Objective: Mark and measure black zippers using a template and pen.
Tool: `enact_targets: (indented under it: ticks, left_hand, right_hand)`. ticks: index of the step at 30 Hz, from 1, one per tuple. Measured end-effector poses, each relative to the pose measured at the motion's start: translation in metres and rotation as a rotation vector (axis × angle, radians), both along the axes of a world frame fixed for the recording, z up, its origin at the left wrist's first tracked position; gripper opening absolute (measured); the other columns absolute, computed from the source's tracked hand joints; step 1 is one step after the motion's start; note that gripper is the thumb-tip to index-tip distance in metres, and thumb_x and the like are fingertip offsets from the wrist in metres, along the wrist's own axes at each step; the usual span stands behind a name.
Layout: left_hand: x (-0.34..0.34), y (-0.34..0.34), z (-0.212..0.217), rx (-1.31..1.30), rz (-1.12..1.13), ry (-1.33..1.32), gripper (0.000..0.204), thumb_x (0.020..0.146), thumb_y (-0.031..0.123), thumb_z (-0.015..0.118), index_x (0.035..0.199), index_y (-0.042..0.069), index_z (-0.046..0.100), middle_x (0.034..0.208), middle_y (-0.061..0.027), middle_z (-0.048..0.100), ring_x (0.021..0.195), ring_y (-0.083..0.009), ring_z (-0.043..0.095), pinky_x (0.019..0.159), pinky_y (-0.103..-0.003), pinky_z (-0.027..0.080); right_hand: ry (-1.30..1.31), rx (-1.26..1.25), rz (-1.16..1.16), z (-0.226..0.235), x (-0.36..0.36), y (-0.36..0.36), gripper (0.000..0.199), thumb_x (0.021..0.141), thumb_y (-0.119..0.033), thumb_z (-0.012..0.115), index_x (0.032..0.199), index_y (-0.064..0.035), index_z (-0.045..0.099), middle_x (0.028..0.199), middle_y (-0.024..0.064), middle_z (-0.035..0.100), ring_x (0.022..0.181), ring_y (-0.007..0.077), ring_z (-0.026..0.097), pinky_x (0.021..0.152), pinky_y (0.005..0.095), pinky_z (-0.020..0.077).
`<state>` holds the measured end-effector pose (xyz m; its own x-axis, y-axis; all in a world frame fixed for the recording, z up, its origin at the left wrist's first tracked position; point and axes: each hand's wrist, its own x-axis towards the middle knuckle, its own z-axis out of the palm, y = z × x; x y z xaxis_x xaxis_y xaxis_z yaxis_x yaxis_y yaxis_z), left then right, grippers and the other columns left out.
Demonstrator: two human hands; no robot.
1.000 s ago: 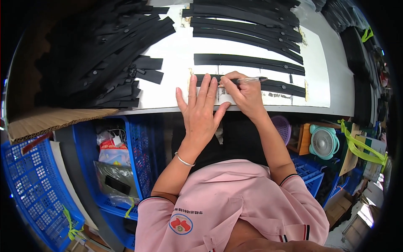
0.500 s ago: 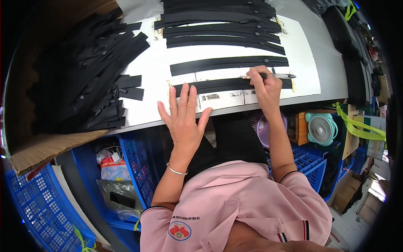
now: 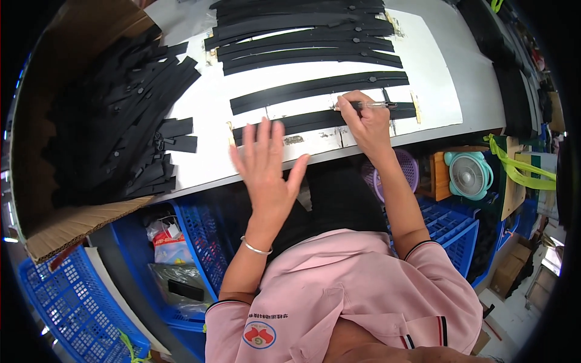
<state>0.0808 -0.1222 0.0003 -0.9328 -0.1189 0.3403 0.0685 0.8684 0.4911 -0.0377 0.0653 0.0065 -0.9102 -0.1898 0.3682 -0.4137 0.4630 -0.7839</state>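
A black zipper strip (image 3: 308,121) lies across a white board (image 3: 209,163) near the table's front edge. My right hand (image 3: 369,127) pinches a pen (image 3: 376,105) with a dark grip and clear barrel, its tip at the strip's upper edge near the middle. At the strip's left end my left hand (image 3: 268,163) is open, fingers spread and slightly blurred; whether they touch the strip I cannot tell. Just beyond lies another zipper strip (image 3: 315,89) with a dark slider toward its right end. Several more zipper strips (image 3: 308,55) lie in rows farther back.
On the left, a cardboard box (image 3: 91,227) stands beside a heap of black zippers (image 3: 115,121). Blue crates (image 3: 203,236) sit below the table edge. A purple basket (image 3: 407,172) and a turquoise fan (image 3: 469,175) are at lower right. Black material (image 3: 514,91) lies at the table's right end.
The whole view has shifted, so the board appears farther left. My left hand has moved slightly right along the strip and is now blurred. The pen tip stays at about the same spot.
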Motion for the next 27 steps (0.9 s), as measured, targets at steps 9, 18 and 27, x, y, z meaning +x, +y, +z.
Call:
enact_targets:
  ticks: [9,18,27]
  left_hand:
    - [-0.056,0.046,-0.001,0.21,-0.115,0.222,0.016,0.082,0.008,0.08,0.098,0.006,0.076,0.101,-0.0048,0.069,0.097,-0.0241,0.061,0.088,-0.038,0.042]
    - [-0.06,0.046,-0.003,0.226,-0.083,0.206,0.013,0.078,0.008,0.082,0.09,0.008,0.075,0.096,-0.002,0.069,0.094,-0.022,0.06,0.084,-0.036,0.041]
    - [-0.06,0.047,-0.004,0.22,-0.091,0.174,0.012,0.081,0.011,0.082,0.091,0.008,0.076,0.097,-0.0018,0.069,0.095,-0.0212,0.061,0.086,-0.036,0.041]
  right_hand:
    - [0.057,-0.07,-0.014,-0.007,0.0,-0.001,0.013,0.093,-0.007,0.07,0.083,0.0015,0.068,0.077,0.0051,0.071,0.057,0.0138,0.063,0.053,0.026,0.0467]
    - [-0.034,-0.119,0.183,-0.006,0.001,0.013,0.021,0.095,-0.004,0.064,0.077,0.0064,0.066,0.07,0.0075,0.067,0.059,0.0108,0.058,0.053,0.0283,0.0432]
    - [-0.126,-0.264,0.196,-0.005,0.001,0.017,0.024,0.092,-0.004,0.066,0.07,0.0047,0.063,0.073,0.0077,0.07,0.055,0.0092,0.056,0.052,0.0257,0.0437]
